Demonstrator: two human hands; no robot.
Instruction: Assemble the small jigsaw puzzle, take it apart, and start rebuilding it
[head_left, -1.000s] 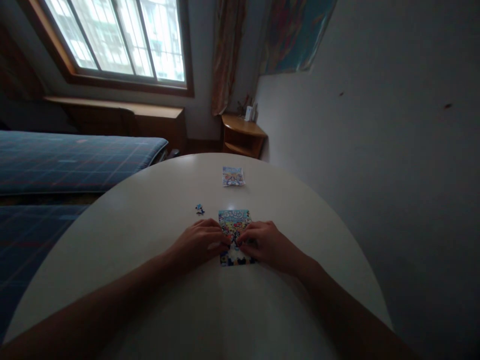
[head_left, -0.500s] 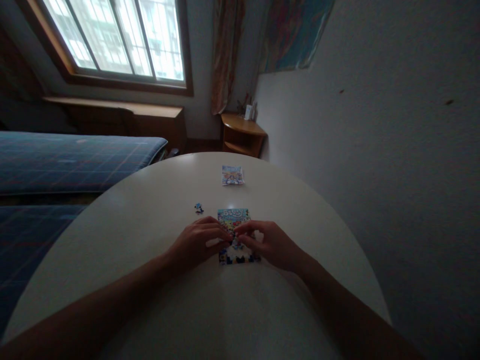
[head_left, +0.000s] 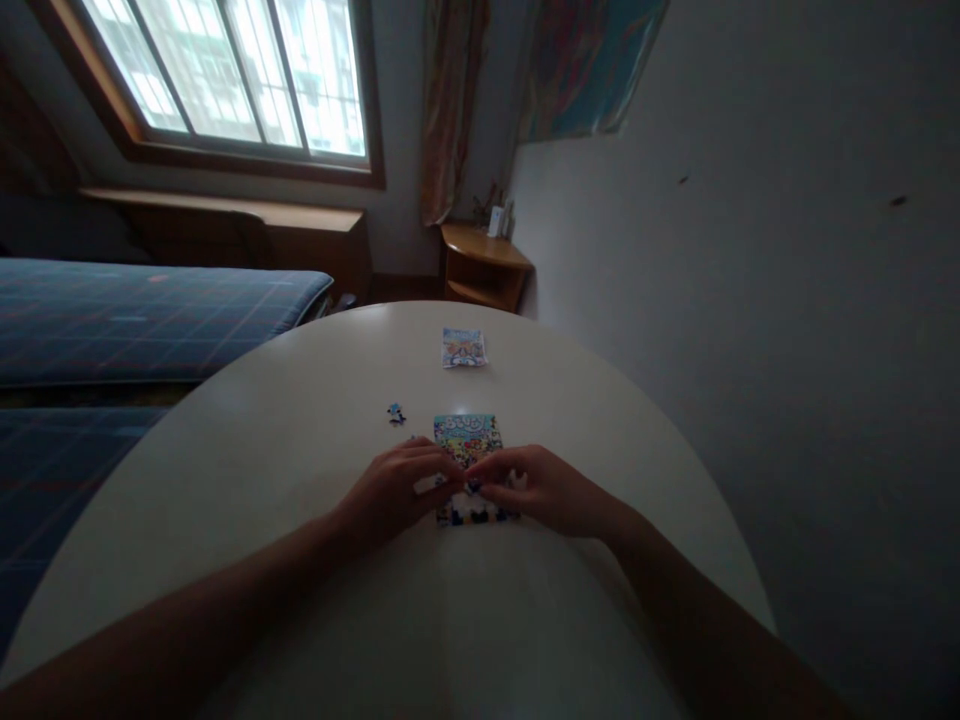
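A colourful, partly filled jigsaw puzzle lies on the white table, with a pale gap in its lower half. Over its middle, my left hand and my right hand come together fingertip to fingertip. A small dark bit that looks like a jigsaw piece shows at the right thumb and forefinger, which are pinched. My left thumb and fingers are closed too, but what they hold is hidden. Loose jigsaw pieces lie to the left of the puzzle.
Farther back on the table lies a small printed packet. A mattress with a blue checked cover is beyond the left edge, and a wall stands close on the right. A wooden corner shelf is behind the table.
Both hands stay over the puzzle; their fingertips have drawn closer together, the right hand dropping slightly. A small dark piece now shows at the right fingertips. The view has shifted slightly.
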